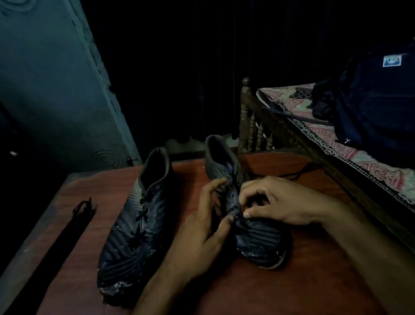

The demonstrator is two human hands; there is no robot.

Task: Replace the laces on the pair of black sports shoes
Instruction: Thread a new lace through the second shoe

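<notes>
— So, where are the two shoes?

— Both stand on the reddish wooden bench (239,305), toes toward the person. The left shoe (137,228) is laced with a black lace and lies untouched, its toe scuffed white. The right shoe (243,204) sits between the hands.

— What are the hands doing?

— The left hand (203,235) lies against the shoe's left side, fingers curled round it, thumb near the lower eyelets and forefinger up by the higher ones. The right hand (278,201) is over the lacing area with fingers curled; thumb and forefinger look pinched together at a lower eyelet, seemingly on a lace, though in this dim light I cannot make out the strand between them.

— Is there any lace in sight on that shoe?

— A black lace (295,172) trails from behind the right hand across the bench toward the bed. The upper eyelets look bare.

— Anything else on the bench?

— A long black bundle of laces (65,240) lies near the left edge, well apart from the shoes.

— And round about?

— A bed (367,158) with a patterned sheet stands to the right, with a dark backpack (382,101) on it. A bluish carved door (52,83) is at the left; the background is dark.
</notes>
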